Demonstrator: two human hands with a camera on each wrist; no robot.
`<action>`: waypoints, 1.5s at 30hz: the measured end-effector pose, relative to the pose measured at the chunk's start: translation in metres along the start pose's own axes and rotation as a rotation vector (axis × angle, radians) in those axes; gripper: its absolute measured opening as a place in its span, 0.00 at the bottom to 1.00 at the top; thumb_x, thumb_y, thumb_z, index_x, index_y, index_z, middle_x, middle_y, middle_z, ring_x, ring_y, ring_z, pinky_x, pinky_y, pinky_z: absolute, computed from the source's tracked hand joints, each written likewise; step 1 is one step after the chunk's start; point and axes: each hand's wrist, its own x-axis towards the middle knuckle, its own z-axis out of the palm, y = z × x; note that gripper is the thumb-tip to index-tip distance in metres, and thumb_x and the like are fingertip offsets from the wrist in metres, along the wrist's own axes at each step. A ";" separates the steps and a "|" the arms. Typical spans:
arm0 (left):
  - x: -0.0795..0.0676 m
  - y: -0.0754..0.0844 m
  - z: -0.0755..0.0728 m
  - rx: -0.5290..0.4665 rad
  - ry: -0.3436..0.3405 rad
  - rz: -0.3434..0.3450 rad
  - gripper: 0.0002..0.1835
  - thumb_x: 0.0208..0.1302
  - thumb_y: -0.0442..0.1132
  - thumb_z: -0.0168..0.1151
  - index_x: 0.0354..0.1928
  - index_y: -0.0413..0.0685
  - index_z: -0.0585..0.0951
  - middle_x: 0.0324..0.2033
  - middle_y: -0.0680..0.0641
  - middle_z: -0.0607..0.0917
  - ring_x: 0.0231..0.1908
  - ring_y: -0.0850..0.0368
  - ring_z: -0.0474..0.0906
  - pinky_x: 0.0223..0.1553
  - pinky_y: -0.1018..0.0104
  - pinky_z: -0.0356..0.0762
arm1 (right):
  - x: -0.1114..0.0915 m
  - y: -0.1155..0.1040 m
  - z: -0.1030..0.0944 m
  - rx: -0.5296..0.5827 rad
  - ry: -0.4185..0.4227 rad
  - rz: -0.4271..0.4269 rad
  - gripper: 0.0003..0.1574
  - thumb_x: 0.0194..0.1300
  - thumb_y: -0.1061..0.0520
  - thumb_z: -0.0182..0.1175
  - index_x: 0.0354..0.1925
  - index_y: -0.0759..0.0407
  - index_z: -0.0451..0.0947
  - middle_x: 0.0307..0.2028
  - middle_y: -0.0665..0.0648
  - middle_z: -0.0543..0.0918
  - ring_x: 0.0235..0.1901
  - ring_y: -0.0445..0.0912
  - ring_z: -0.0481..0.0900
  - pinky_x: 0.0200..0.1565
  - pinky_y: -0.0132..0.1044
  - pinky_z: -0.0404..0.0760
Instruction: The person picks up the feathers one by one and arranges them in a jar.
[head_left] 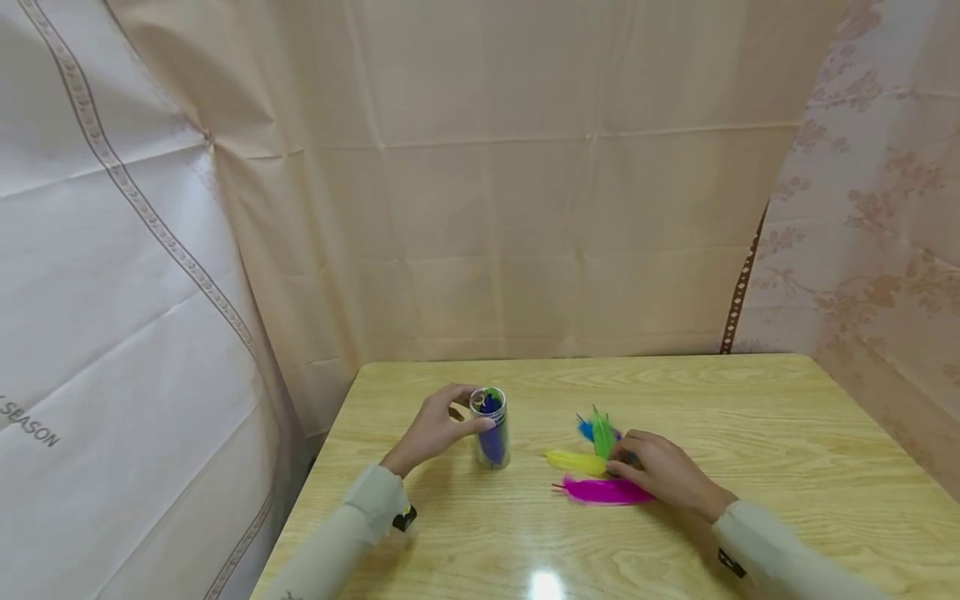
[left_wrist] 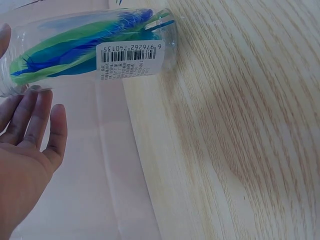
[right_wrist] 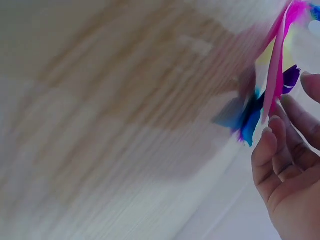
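Observation:
A clear jar with a barcode label stands upright on the table, holding blue and green feathers. My left hand grips it near the open mouth, thumb on one side and fingers on the other. To the right lie loose feathers: a magenta feather, a yellow feather, a green feather and a blue feather. Over their right ends is my right hand, its fingertips close to the feathers. In the right wrist view a gap shows between thumb and fingers; a dark purple feather tip sits beside them.
The wood-grain table carries everything. Beige cloth hangs along its far side, with a white cloth at left and a floral one at right.

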 end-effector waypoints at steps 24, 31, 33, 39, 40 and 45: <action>-0.001 -0.001 -0.001 -0.009 0.000 0.007 0.28 0.62 0.59 0.74 0.61 0.59 0.81 0.51 0.59 0.83 0.50 0.59 0.78 0.48 0.57 0.80 | 0.034 -0.029 0.015 0.011 -0.082 0.061 0.20 0.63 0.43 0.74 0.43 0.57 0.87 0.36 0.45 0.82 0.35 0.39 0.79 0.42 0.43 0.83; -0.001 -0.002 -0.003 -0.016 -0.001 0.011 0.28 0.62 0.58 0.74 0.61 0.59 0.81 0.51 0.60 0.82 0.50 0.60 0.78 0.49 0.56 0.80 | 0.037 -0.028 0.016 0.009 -0.111 0.068 0.17 0.58 0.46 0.78 0.38 0.55 0.88 0.33 0.43 0.81 0.33 0.38 0.75 0.39 0.41 0.81; -0.001 -0.002 -0.003 -0.015 -0.002 0.011 0.28 0.62 0.58 0.74 0.61 0.59 0.81 0.52 0.60 0.82 0.50 0.60 0.78 0.49 0.56 0.80 | 0.035 -0.028 0.016 0.019 -0.115 0.073 0.14 0.58 0.48 0.78 0.36 0.54 0.87 0.32 0.43 0.81 0.34 0.38 0.76 0.40 0.40 0.81; -0.001 -0.003 -0.003 -0.018 -0.007 0.013 0.28 0.62 0.59 0.74 0.61 0.60 0.81 0.51 0.60 0.83 0.50 0.59 0.78 0.49 0.56 0.80 | 0.032 -0.027 0.017 0.049 -0.114 0.049 0.10 0.59 0.55 0.77 0.30 0.50 0.83 0.30 0.41 0.80 0.33 0.37 0.76 0.38 0.37 0.80; -0.001 -0.003 -0.003 -0.018 -0.007 0.012 0.28 0.62 0.59 0.74 0.61 0.60 0.81 0.51 0.60 0.83 0.50 0.59 0.78 0.49 0.57 0.80 | 0.031 -0.027 0.017 0.050 -0.112 0.047 0.10 0.59 0.55 0.77 0.30 0.49 0.82 0.29 0.41 0.79 0.33 0.37 0.75 0.37 0.36 0.80; -0.001 -0.002 -0.003 -0.014 -0.010 0.009 0.29 0.62 0.59 0.73 0.62 0.59 0.81 0.51 0.60 0.83 0.50 0.59 0.78 0.49 0.57 0.80 | 0.030 -0.028 0.016 0.051 -0.100 0.048 0.11 0.61 0.59 0.75 0.28 0.49 0.81 0.29 0.41 0.78 0.32 0.36 0.74 0.36 0.35 0.79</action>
